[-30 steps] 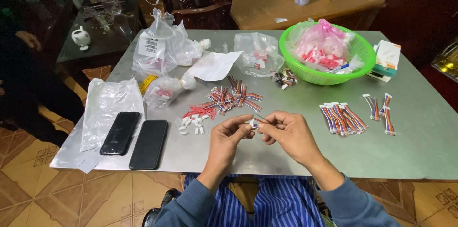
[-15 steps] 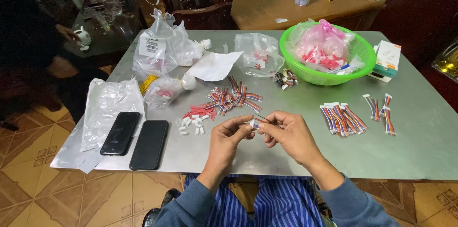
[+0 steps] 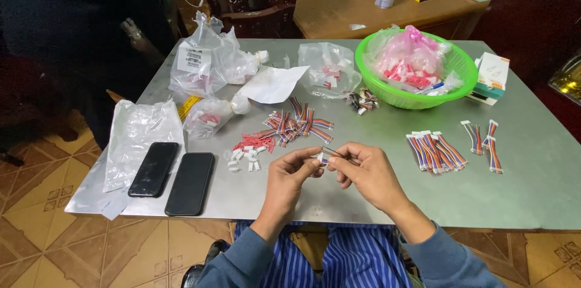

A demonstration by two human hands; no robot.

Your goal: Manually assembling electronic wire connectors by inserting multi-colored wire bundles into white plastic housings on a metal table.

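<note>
Here, just in front of the loose white connectors [image 3: 243, 159], our left hand [image 3: 289, 174] pinches a small white plug [image 3: 319, 157] while our right hand [image 3: 366, 170] grips its thin wires [image 3: 336, 153]; we'd best keep both pinches close and push straight.

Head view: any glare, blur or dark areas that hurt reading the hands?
Head view: soft sheen on the metal table, no hard glare; left hand and right hand sharp, the small white connector between the fingertips tiny; upper-left corner dark; clear plastic bags show pale highlights.
</note>
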